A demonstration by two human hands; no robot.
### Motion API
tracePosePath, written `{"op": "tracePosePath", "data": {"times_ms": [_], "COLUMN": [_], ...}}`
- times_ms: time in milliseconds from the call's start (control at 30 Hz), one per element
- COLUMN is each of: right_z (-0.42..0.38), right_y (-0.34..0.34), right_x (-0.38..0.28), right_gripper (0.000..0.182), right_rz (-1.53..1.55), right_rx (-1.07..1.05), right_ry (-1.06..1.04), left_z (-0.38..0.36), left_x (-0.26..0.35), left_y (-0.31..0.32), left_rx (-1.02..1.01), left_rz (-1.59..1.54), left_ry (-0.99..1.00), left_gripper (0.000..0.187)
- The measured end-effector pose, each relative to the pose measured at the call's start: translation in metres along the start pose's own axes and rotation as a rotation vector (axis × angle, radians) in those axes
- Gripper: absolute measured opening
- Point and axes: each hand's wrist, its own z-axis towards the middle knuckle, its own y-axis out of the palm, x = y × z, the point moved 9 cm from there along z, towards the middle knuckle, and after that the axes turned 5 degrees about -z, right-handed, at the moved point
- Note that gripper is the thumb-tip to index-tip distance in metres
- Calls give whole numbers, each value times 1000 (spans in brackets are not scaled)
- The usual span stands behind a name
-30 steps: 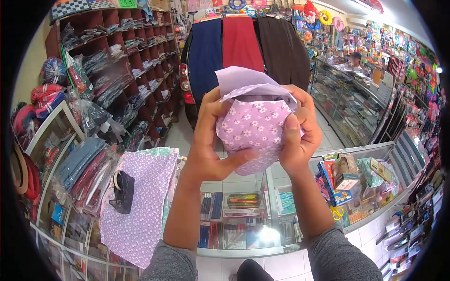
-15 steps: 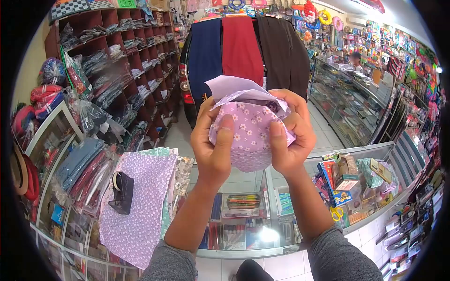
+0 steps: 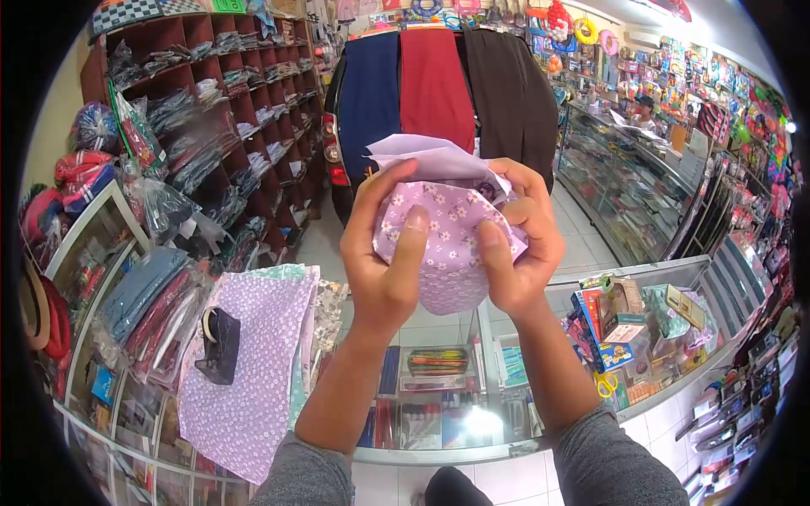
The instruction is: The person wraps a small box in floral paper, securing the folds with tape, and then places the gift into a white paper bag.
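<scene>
Between my two hands, above the glass counter, is a pouch-like piece of purple flowered wrapping paper (image 3: 451,223) with its upper edge gaping. My left hand (image 3: 380,253) grips its left side, thumb on the flowered front and forefinger along the paler inner flap. On the right side my right hand (image 3: 527,244) holds it, thumb in front and fingers bent over the edge. Something dark and patterned shows in the opening, too hidden to name. At left on the counter, a black tape dispenser (image 3: 221,347) rests on flat sheets of similar wrapping paper (image 3: 261,379).
Plastic-wrapped garments (image 3: 160,312) are stacked left of the sheets. On the right counter (image 3: 666,274) lie small boxes (image 3: 620,312) and yellow scissors (image 3: 606,384). Trousers (image 3: 434,93) hang beyond my hands. A person (image 3: 645,111) is behind the far right display case (image 3: 607,169).
My left forefinger has moved up and right over the paper's upper edge, and the back flap folds lower. Both hands keep hold. The person at the far counter has shifted.
</scene>
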Motion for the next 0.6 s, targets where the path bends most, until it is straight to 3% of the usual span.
{"op": "tracePosePath", "data": {"times_ms": [67,167,233,300,533,600], "right_z": [0,-1,-4,-6,-3,4], "right_y": [1,4,9,11,10,17], "right_x": [-1,0,2,8,4,-12], "right_gripper": [18,16,20,35,45,47], "right_rz": [-9,42,103,288,348,164], "right_rx": [-19,-44,-49,25,-24,-258], "right_ry": [-24,-14,21,100,74,-30], "left_z": [-1,-7,-6,-6,-5,-4], "left_x": [-2,-5,-2,-2,1,3], "left_y": [2,-5,-3,-2,-7,-11], "left_rx": [-6,123,122,120,150,168], "left_rz": [28,-79,-104,-127,-121,-123], "left_ry": [-16,32,9,-16,-22,-20], "left_gripper": [42,63,63,64,56,54]}}
